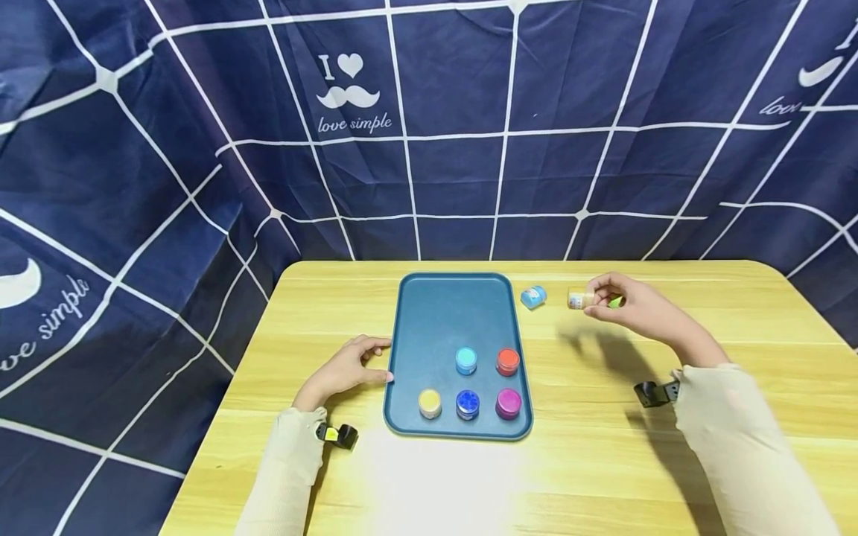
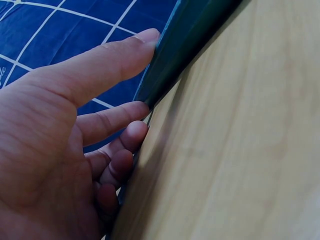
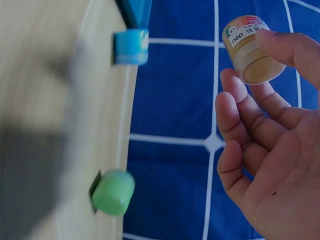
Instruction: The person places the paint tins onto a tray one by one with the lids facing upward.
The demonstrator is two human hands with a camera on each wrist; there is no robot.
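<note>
At the left side of the tray, the left hand (image 1: 348,366) reaches in over the table (image 1: 570,461), thumb and forefinger moderately apart and touching the left rim, the other fingers loosely bent. The tray (image 1: 429,313) is dark blue-green with rounded corners. On its near half stand round jars with coloured tops: a pale yellow jar (image 1: 430,403) in the near row, then a dark blue jar (image 1: 467,404) with a light blue jar (image 1: 465,360) on its far side, and a purple jar (image 1: 508,403) with a red jar (image 1: 507,362) beyond it.

Just right of the tray's far corner is a blue jar (image 1: 533,297). Further right, above the far part of the table, is an ochre jar (image 3: 252,50), clear-walled, tilted, with a white label and a reddish band. The right hand (image 1: 633,304) pinches it between thumb and fingers, reaching far from the right, the remaining fingers curved. Partly hidden behind that hand is a green jar (image 1: 615,302).
</note>
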